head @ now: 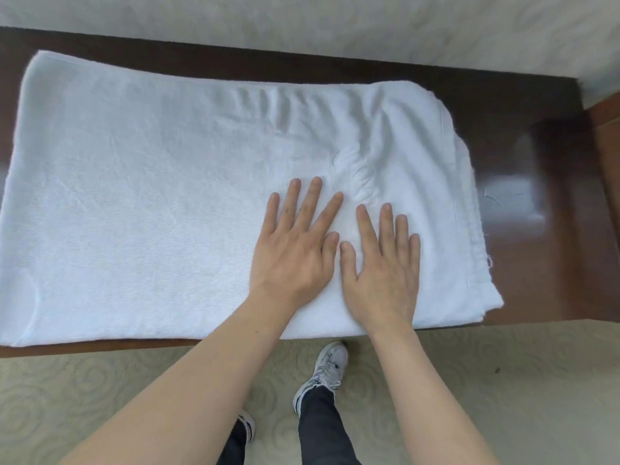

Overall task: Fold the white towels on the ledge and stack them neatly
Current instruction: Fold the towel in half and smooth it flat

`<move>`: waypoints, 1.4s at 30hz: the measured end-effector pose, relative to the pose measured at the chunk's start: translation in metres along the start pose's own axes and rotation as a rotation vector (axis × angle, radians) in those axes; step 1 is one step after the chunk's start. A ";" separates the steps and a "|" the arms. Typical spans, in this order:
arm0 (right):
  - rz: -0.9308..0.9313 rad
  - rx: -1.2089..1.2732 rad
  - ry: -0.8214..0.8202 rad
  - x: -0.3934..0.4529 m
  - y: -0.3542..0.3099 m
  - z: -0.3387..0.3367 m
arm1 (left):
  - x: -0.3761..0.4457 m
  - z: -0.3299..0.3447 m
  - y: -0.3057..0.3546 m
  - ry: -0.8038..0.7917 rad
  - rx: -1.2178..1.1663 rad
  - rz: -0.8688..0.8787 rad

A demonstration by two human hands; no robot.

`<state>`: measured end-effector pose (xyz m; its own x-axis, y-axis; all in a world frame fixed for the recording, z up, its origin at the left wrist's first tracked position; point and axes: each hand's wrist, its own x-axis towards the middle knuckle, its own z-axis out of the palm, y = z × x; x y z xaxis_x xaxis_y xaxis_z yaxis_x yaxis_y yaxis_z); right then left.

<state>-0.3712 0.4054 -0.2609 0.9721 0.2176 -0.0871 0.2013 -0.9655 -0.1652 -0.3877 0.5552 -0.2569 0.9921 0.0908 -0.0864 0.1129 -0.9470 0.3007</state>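
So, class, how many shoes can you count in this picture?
2. One grey-white shoe stands on the carpet just below the ledge's front edge, between the forearms. The other shoe sits lower and to the left, mostly hidden behind the left forearm.

I see soft, even light, pale glare on the ledge at right, edges bowed, slightly blurry
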 end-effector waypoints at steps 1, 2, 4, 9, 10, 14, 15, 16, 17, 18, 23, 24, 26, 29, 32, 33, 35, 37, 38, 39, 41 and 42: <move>0.017 -0.005 0.002 -0.001 0.008 -0.001 | 0.000 0.001 0.000 0.004 0.001 -0.001; 0.039 -0.013 0.005 -0.003 0.018 -0.003 | -0.001 0.001 0.000 0.005 0.009 0.001; 0.098 -0.027 0.001 -0.006 0.040 -0.007 | -0.001 0.000 0.000 0.003 0.026 0.000; 0.309 0.032 -0.004 -0.002 0.068 -0.021 | 0.000 -0.001 0.001 -0.010 0.041 0.001; 0.309 0.057 0.015 0.006 0.061 -0.024 | 0.000 -0.001 0.001 -0.012 0.047 0.000; -0.001 0.128 0.053 0.065 0.017 -0.030 | 0.003 0.001 0.000 -0.025 0.068 0.017; -0.077 0.110 0.034 0.080 0.010 -0.028 | 0.008 0.001 -0.001 -0.022 0.071 0.020; -0.114 0.085 0.006 0.092 0.008 -0.025 | 0.016 0.001 -0.001 -0.018 0.069 0.020; -0.113 0.058 -0.020 0.098 0.008 -0.021 | 0.027 0.001 -0.001 -0.013 0.063 0.016; -0.091 0.036 -0.031 0.101 0.011 -0.017 | 0.040 0.000 -0.001 -0.009 0.061 0.013; -0.013 0.012 0.009 0.099 0.024 -0.015 | 0.102 -0.007 -0.005 -0.006 0.103 -0.003; 0.005 0.007 0.020 0.101 0.030 -0.016 | 0.108 -0.007 -0.006 -0.003 0.112 -0.005; 0.042 0.000 0.018 0.102 0.040 -0.018 | 0.116 -0.008 -0.007 0.004 0.118 -0.008; 0.095 0.009 0.000 0.107 0.042 -0.021 | 0.127 -0.010 -0.006 0.019 0.108 -0.019; 0.054 0.027 0.064 0.128 0.026 -0.028 | 0.144 -0.010 -0.002 0.029 0.098 -0.032; -0.007 0.039 0.085 0.139 0.021 -0.030 | 0.150 -0.010 0.000 0.031 0.095 -0.034; -0.124 0.044 0.052 0.164 0.018 -0.032 | 0.159 -0.009 0.003 0.040 0.096 -0.032; -0.172 0.003 -0.019 0.185 0.026 -0.028 | 0.162 -0.009 0.005 0.052 0.098 -0.034; -0.152 -0.013 -0.023 0.193 0.034 -0.027 | 0.162 -0.009 0.005 0.050 0.099 -0.036; -0.106 -0.018 -0.005 0.198 0.043 -0.027 | 0.162 -0.009 0.005 0.048 0.104 -0.036; 0.036 0.011 0.020 0.208 0.059 -0.031 | 0.161 -0.010 0.005 0.046 0.119 -0.040; 0.110 0.037 0.004 0.214 0.066 -0.034 | 0.161 -0.011 0.006 0.043 0.125 -0.039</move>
<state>-0.1459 0.3838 -0.2568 0.9887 0.1099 -0.1024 0.0889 -0.9775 -0.1911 -0.2266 0.5680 -0.2586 0.9888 0.1391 -0.0544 0.1467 -0.9732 0.1769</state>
